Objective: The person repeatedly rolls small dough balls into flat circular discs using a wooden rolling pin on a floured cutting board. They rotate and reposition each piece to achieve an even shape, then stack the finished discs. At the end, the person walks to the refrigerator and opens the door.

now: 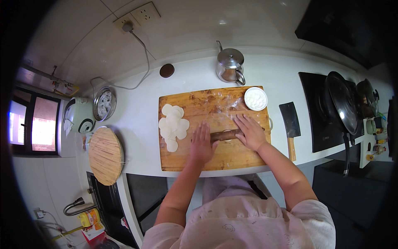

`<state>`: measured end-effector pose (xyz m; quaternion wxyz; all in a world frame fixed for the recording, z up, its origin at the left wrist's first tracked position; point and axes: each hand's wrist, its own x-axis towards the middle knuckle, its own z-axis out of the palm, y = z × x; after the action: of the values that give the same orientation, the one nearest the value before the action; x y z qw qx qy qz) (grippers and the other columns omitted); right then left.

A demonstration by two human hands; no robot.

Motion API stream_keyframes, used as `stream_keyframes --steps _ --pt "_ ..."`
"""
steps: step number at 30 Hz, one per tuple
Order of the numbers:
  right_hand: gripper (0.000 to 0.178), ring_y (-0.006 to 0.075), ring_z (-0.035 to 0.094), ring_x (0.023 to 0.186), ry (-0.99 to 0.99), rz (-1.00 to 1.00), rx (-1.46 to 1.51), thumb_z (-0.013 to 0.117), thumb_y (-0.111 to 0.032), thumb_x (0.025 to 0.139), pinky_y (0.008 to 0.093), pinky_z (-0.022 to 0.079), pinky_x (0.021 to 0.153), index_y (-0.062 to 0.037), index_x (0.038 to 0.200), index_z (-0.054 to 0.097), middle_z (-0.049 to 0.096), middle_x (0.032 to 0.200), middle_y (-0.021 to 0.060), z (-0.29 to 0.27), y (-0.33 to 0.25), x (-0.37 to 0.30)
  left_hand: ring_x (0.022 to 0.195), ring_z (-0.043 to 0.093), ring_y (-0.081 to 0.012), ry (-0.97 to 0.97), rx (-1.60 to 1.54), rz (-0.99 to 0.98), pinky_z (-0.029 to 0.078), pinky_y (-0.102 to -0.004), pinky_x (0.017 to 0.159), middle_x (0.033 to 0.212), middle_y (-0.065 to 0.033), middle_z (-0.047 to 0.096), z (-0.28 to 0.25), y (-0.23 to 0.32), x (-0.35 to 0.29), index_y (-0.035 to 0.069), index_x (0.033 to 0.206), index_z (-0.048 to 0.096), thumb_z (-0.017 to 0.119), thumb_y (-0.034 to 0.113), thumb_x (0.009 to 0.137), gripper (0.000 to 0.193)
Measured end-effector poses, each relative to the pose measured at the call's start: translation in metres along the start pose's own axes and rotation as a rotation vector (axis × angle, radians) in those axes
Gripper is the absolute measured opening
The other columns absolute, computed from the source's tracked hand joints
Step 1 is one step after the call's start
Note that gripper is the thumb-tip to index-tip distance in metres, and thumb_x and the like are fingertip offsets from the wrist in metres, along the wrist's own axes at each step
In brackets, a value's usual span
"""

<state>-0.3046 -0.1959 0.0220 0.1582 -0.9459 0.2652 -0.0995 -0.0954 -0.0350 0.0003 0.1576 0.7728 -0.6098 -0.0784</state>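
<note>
A brown wooden rolling pin (222, 135) lies crosswise on the wooden cutting board (186, 162). My left hand (202, 143) rests flat over its left end, fingers stretched forward and the thumb out to the side. Over the right end lies my right hand (250, 133), its fingers extended and slightly apart. Pale edges of a small piece of dough (227, 140) show beneath the middle of the pin. Left of my left hand, several thin round dough wrappers (172, 125) overlap in a pile. A white bowl of flour (256, 98) stands on the board's far right corner.
Right of the board lies a cleaver (290, 124), with a cooktop and wok (342, 103) beyond. A metal teapot (230, 62) stands behind. To the left are a round straw-coloured lid (105, 155), a metal dish (104, 103) and a rice cooker (78, 114).
</note>
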Motion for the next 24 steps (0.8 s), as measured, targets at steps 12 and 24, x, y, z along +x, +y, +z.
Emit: stream_keyframes --steps 12,24 --pt "0.058 0.0302 0.057 0.114 0.145 0.019 0.064 0.075 -0.027 0.08 0.0438 0.042 0.106 -0.0098 0.132 0.057 0.061 0.121 0.0093 0.02 -0.016 -0.078 0.116 0.057 -0.0324 -0.102 -0.256 -0.048 0.048 -0.0442 0.097 0.125 -0.0098 0.061 -0.007 0.039 0.038 0.009 0.121 0.063 0.072 0.019 0.085 0.038" --pt "0.052 0.0277 0.057 0.11 0.172 0.029 0.069 0.078 -0.028 0.076 0.0413 0.045 0.097 -0.0129 0.122 0.061 0.06 0.115 0.0065 0.026 -0.012 -0.079 0.114 0.059 -0.0313 -0.079 -0.302 -0.059 0.048 -0.0432 0.096 0.118 -0.0078 0.067 -0.011 0.019 0.074 0.009 0.102 0.07 0.075 0.016 0.082 0.021"
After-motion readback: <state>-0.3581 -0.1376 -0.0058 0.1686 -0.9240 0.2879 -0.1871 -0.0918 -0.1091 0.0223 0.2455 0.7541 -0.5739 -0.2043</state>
